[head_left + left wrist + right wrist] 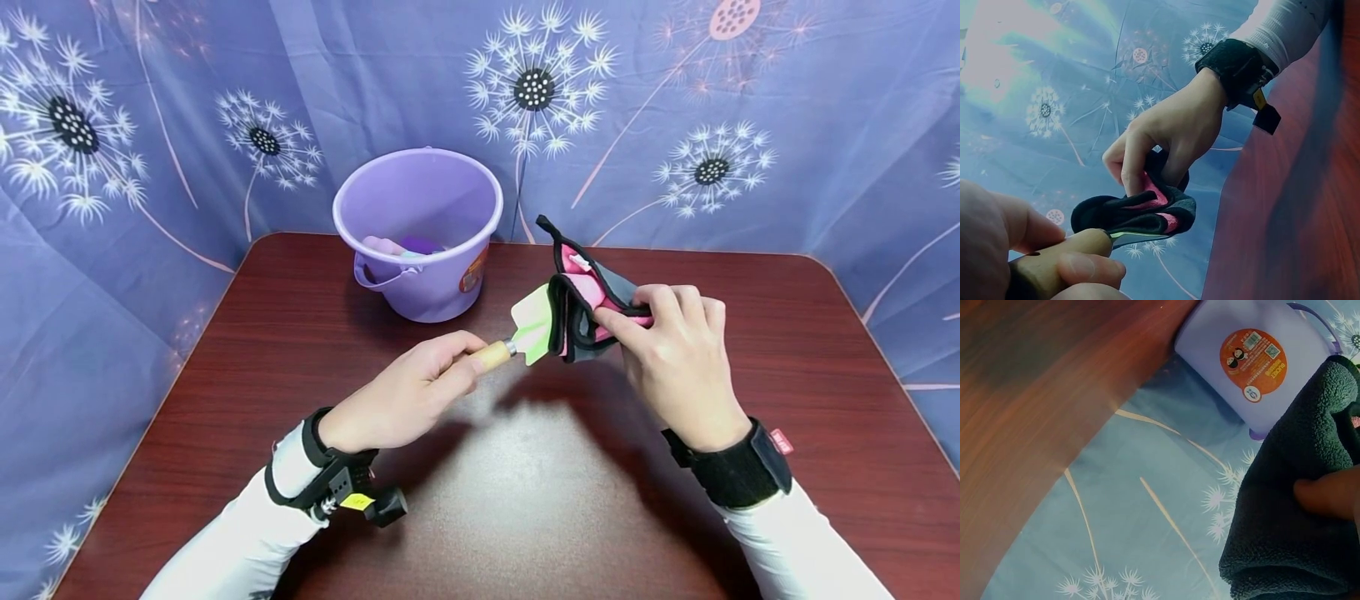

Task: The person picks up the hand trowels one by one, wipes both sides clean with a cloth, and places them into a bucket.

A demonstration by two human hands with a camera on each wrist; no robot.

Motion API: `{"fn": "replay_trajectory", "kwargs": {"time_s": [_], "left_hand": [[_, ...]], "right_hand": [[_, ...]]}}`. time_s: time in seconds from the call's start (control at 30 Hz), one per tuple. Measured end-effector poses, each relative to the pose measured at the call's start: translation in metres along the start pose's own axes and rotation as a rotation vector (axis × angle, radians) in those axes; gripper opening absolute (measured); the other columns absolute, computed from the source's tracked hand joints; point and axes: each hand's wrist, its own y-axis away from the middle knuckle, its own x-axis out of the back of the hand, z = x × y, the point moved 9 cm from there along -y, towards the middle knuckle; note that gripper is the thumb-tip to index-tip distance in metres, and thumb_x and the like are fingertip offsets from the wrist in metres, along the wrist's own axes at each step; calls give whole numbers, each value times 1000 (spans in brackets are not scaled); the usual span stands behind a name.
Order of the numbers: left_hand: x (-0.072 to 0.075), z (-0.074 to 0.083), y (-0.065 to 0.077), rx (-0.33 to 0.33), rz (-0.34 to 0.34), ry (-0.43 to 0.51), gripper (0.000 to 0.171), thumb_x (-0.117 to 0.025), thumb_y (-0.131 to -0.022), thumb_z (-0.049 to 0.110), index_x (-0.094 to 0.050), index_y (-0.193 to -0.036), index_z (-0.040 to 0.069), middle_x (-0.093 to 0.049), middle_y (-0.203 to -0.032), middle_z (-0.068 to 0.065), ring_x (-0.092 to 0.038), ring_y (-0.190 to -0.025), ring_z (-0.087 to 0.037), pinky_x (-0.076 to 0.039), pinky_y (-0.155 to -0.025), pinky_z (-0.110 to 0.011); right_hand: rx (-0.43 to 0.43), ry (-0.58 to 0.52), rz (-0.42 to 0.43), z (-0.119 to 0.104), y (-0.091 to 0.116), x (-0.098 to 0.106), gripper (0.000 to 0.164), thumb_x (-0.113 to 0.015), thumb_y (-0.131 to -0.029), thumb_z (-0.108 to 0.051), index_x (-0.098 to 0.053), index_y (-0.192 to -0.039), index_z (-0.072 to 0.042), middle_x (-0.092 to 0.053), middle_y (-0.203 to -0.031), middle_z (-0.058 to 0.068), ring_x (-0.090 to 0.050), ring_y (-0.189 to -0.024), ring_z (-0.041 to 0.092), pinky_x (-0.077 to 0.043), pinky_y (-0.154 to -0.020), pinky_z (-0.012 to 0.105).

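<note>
In the head view my left hand (405, 392) grips the wooden handle (492, 357) of a small trowel with a light green blade (529, 320). My right hand (678, 358) pinches a folded cloth (587, 292), pink on one side and grey on the other, with black edging and a hanging loop. The cloth lies against the far part of the blade and hides its tip. From the left wrist, the cloth (1135, 215) shows bunched in several folds over the blade. In the right wrist view, a fingertip (1319, 495) presses into the fuzzy cloth (1285, 506).
A purple bucket (427, 287) stands at the back left of the brown table (787, 333), its handle hanging down in front. Inside it lie a pale pink thing (382, 245) and other small things. Behind the table hangs a blue curtain (405, 75) with dandelion prints.
</note>
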Motion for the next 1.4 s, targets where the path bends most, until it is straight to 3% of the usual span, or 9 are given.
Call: {"fn": "replay_trajectory", "kwargs": {"time_s": [0.27, 0.6, 1.1, 1.4], "left_hand": [[2, 0, 2, 14, -9, -19, 20, -49, -112, 31, -66, -115, 22, -50, -78, 4, -38, -59, -10, -36, -58, -30], [4, 1, 3, 18, -19, -38, 21, -49, -112, 30, -67, -115, 18, -51, -80, 4, -39, -61, -11, -37, -60, -30], [5, 5, 6, -9, -33, 37, 20, -49, -114, 28, -68, -117, 22, -47, -77, 4, -38, -65, -12, -35, -63, -30], [8, 5, 6, 7, -23, -21, 20, -50, -111, 24, -68, -117, 20, -46, -78, 4, -39, -66, -12, -36, -64, -31]], "right_hand": [[-9, 5, 3, 3, 0, 1, 29, -63, -96, -1, -79, -114, -17, -57, -105, 24, -49, -93, 51, -30, -72, 65], [-27, 18, -6, 8, 1, 1, 32, -63, -93, 1, -79, -115, -18, -57, -106, 24, -49, -92, 51, -31, -72, 66], [-46, 39, -11, 15, 3, 0, 35, -66, -92, 3, -80, -116, -18, -57, -107, 23, -48, -92, 51, -31, -72, 66], [-60, 63, -29, 19, 3, -1, 38, -68, -90, 5, -80, -116, -19, -56, -106, 23, -49, -92, 50, -32, -72, 66]]}}
